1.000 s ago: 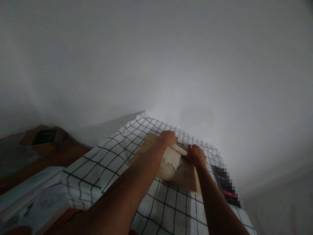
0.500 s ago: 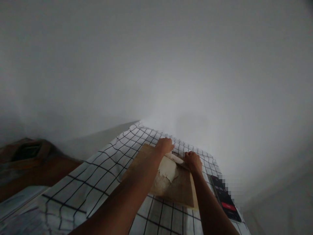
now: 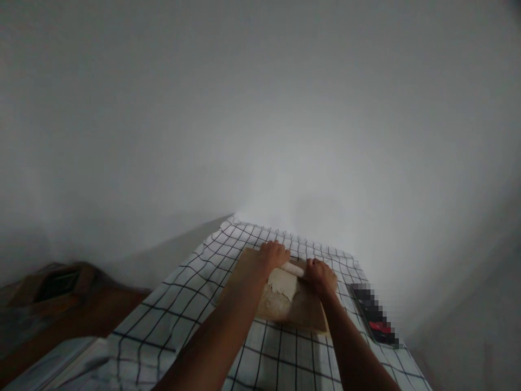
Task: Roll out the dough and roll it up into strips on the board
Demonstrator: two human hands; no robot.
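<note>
A pale rolling pin (image 3: 294, 269) lies across a flattened sheet of dough (image 3: 282, 283) with ragged near edges. The dough rests on a wooden board (image 3: 299, 316). My left hand (image 3: 275, 253) is closed over the pin's left end, palm down. Around its right end my right hand (image 3: 322, 275) is curled. Both grips hide the pin's ends, leaving only its middle showing. Some floury or doughy residue marks the board in front of the sheet.
A white tablecloth (image 3: 191, 285) with black grid lines covers the table, which meets a pale wall (image 3: 293, 136). A partly blurred phone (image 3: 376, 326) lies at the right edge. An open cardboard box (image 3: 61, 288) sits at lower left.
The camera view has shifted, so the board and phone look smaller and farther off. Both hands still grip the rolling pin near the dough's far side.
</note>
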